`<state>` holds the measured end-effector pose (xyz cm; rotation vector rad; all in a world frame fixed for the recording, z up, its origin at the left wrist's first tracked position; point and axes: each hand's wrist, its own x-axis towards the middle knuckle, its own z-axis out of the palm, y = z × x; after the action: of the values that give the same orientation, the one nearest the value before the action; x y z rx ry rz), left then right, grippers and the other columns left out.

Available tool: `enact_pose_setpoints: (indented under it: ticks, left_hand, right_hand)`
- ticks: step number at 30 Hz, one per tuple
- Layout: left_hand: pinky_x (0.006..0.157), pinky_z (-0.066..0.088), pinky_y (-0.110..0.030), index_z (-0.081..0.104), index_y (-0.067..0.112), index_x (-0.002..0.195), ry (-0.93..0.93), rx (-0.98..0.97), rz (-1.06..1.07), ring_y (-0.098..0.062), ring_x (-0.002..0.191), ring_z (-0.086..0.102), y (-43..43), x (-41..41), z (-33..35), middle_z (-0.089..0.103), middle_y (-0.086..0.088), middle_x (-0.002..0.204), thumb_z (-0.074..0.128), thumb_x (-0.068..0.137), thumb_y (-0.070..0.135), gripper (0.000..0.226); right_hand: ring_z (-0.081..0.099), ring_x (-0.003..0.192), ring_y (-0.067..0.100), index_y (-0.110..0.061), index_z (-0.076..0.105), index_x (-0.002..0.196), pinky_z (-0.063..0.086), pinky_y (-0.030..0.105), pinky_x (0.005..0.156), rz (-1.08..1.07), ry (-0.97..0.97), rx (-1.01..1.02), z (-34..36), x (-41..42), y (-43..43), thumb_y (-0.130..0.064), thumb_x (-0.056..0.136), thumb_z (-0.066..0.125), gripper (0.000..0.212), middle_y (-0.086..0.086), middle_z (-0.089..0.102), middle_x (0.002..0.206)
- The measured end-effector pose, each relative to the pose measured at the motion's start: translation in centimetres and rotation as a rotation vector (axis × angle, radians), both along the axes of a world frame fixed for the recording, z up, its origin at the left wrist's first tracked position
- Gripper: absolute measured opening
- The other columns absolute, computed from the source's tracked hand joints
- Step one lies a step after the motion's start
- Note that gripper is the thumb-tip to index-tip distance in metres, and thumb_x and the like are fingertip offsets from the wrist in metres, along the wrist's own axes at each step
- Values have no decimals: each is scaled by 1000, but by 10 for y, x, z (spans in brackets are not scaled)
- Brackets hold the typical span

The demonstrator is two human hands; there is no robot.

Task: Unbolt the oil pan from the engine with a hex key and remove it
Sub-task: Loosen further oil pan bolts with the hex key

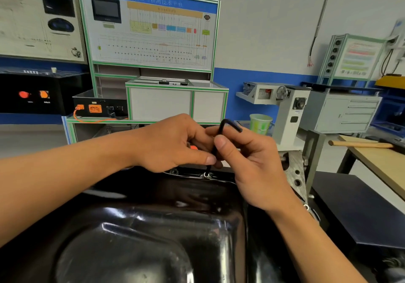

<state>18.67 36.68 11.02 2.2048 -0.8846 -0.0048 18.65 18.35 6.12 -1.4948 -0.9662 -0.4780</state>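
The black, glossy oil pan (153,228) lies bottom-up and fills the near part of the scene, from 6 o'clock up to the middle. At its far rim, at 12 o'clock of the pan, a small bright bolt (206,174) sits in the flange. The black hex key (221,133) stands almost upright with its long end down in this bolt and its short bent end pointing toward 3 o'clock.

Both hands are on the key. The left hand (173,144) comes from 9 o'clock; its grip is narrow, thumb and curled fingers pinching the shaft low, just above the bolt. The right hand (252,168) comes from 4 o'clock; its grip holds the shaft higher, the thumb pressed on it just below the bend.

Just beside the pan at 3 o'clock there is a grey metal block (294,173) with round holes.

Behind, at 12 o'clock, stands a training board (151,30) with a green frame. In its blue header only the letters "PACK" are readable among Chinese characters; the smaller writing is too blurred. At 2 o'clock a light green cup (260,123) stands, and at 3 o'clock a wooden handle (361,144) lies on a tabletop (377,164).
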Motion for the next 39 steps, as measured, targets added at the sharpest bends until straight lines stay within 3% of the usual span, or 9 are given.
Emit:
enact_pose_setpoints:
  ticks: [4,7,10,17,21,27,31,35,39]
  left_hand:
    - [68,47,-14,73,32,72,-68,-51,25,0,63,60,-7,-2,-1,67,15,66,82,80,11,24]
    - [85,54,-49,75,10,87,-76,-66,69,-34,83,68,-9,-1,0,74,-13,85,84,77,15,15]
    - [87,50,-56,72,1,91,-75,-63,55,-41,89,65,-8,-3,0,71,-21,87,83,78,13,21]
    - [83,56,-44,75,7,95,-69,-59,28,-26,77,66,-9,-1,0,72,-16,87,83,79,12,19]
    - [85,51,-15,76,18,104,34,-44,1,-5,92,71,2,-3,4,78,3,98,73,87,7,21]
    - [75,52,-24,77,18,91,-10,-85,30,-10,76,61,-5,-4,4,75,-10,82,77,82,12,11]
    - [70,44,-30,65,17,66,-25,-117,33,-15,69,50,-8,-2,0,59,-14,68,82,78,6,24]
    - [81,49,-13,78,18,100,69,-26,-21,1,85,66,1,-2,1,78,4,95,74,86,4,20]
    - [86,55,-21,79,14,95,7,-48,44,-10,87,73,3,1,1,79,1,90,75,85,4,15]
  right_hand:
    - [48,59,9,-23,73,96,49,24,62,-63,7,78,-1,0,3,-15,81,76,17,-11,52,61]
    - [46,60,8,-19,74,82,41,19,61,-105,-26,108,1,2,0,-13,78,79,9,-3,59,65]
    - [48,61,8,-19,74,84,45,18,60,-72,-14,108,0,2,1,-10,78,79,12,-2,55,66]
    - [48,63,8,-24,70,80,44,33,60,-94,0,71,0,3,2,-14,81,76,12,-13,54,67]
    - [52,72,6,-26,71,94,42,20,70,-85,-75,-59,1,4,-1,-11,94,62,18,-13,56,73]
    - [43,64,24,-25,72,94,40,36,60,-56,-39,-7,0,2,1,-17,83,75,13,-3,45,68]
    - [50,66,8,-32,70,85,42,22,64,-90,-94,-20,0,5,0,-11,87,71,21,-6,54,69]
    - [63,88,13,-21,73,107,49,28,82,-54,-54,-96,-2,6,-2,-13,97,58,19,4,66,89]
    - [65,96,22,-25,68,115,54,39,89,-9,3,-78,-2,5,0,-17,98,56,22,3,68,96]
